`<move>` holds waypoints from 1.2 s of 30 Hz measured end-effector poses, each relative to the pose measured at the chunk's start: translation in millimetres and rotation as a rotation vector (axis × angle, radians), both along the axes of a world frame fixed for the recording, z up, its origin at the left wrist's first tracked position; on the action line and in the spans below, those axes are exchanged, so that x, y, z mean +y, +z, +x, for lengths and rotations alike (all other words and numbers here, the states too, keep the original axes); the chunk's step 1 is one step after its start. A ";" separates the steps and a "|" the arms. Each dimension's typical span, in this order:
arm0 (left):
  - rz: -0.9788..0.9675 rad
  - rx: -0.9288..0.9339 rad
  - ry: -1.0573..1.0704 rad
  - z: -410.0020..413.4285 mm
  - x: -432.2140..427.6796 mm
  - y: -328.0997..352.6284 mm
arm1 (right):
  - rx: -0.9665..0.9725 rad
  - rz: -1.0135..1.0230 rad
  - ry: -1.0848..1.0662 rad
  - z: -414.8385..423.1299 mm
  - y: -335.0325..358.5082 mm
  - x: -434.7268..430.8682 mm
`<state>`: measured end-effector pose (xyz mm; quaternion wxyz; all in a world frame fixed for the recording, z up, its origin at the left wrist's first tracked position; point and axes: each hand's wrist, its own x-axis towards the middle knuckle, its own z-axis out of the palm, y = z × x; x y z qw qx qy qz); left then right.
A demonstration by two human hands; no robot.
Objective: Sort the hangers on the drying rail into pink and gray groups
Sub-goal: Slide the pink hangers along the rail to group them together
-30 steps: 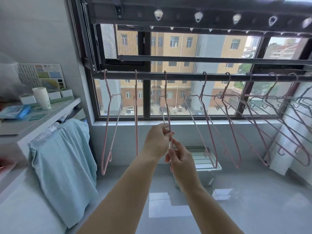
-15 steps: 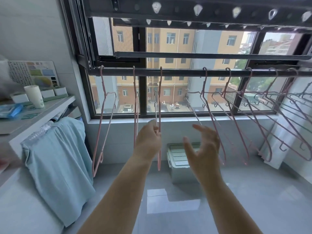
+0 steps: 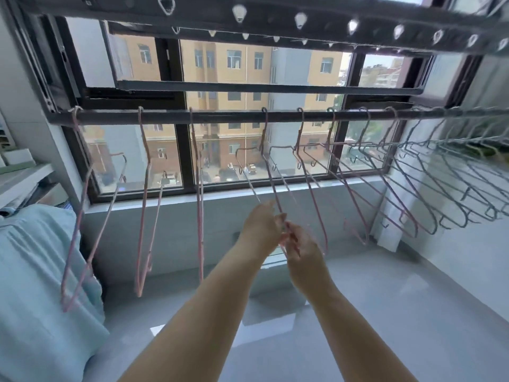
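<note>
Two hands meet in front of the window. The left hand (image 3: 261, 224) and the right hand (image 3: 301, 250) both pinch the lower wires of one pink hanger (image 3: 264, 130), fingers curled tight on it. Its hook sits on the drying rail (image 3: 225, 116) near the middle. Three more pink hangers (image 3: 200, 216) dangle loose to the left, spaced well apart. Several others hang to the right of the held one, tilted and overlapping. At the far right end of the rail the gray hangers (image 3: 440, 172) crowd together in a bunch. A pale blue cloth (image 3: 33, 271) is draped at the near left.
</note>
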<state>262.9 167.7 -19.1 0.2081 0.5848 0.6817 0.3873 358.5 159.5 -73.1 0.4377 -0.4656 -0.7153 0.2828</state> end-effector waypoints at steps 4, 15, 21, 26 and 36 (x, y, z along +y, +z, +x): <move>0.069 -0.142 0.007 4.5 3.6 -3.2 | 0.087 -0.004 0.063 6.3 0.9 2.1; 0.180 -0.323 0.003 -15.4 -7.6 -6.6 | 0.345 -0.128 0.228 -9.8 -2.8 -9.6; 0.210 -0.347 0.023 -34.5 -21.1 -11.2 | 0.354 -0.153 0.276 -25.8 -6.0 -19.6; 0.206 -0.343 0.020 -41.8 -29.9 -10.4 | 0.374 -0.167 0.280 -35.2 -7.8 -25.9; 0.184 -0.333 0.043 -45.1 -39.4 -7.7 | 0.372 -0.210 0.273 -43.5 0.3 -33.2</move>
